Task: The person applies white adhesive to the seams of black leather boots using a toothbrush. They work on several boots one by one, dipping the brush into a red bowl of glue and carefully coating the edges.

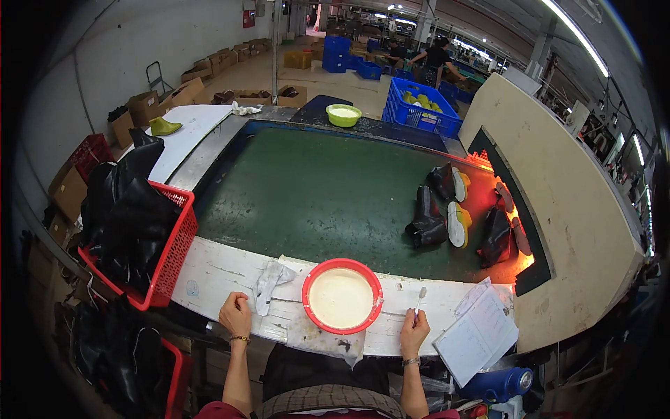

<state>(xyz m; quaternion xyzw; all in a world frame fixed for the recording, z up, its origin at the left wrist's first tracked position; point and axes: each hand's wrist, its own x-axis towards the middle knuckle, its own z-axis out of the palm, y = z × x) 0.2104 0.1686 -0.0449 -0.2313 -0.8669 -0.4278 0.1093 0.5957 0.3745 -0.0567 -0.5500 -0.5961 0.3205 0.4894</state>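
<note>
My right hand [413,334] is closed around the thin handle of a small brush [421,296], its head pointing up and away from me. My left hand [236,314] rests at the white bench edge, fingers curled in with nothing showing in them. Just right of it lies a crumpled white rag [271,283]. Between my hands stands a round red basin [378,300] of cream-coloured liquid [340,299]. A stained cloth [321,342] lies under the basin and hangs over the edge.
Beyond the bench, a green conveyor belt [300,195] carries black boots [426,220] and soles [458,225] toward a glowing opening [513,223]. A red crate [183,241] of black boots stands left. Papers [478,335] and a blue flask [499,384] are right. Farther off are a green bowl [343,119] and blue crate [419,115].
</note>
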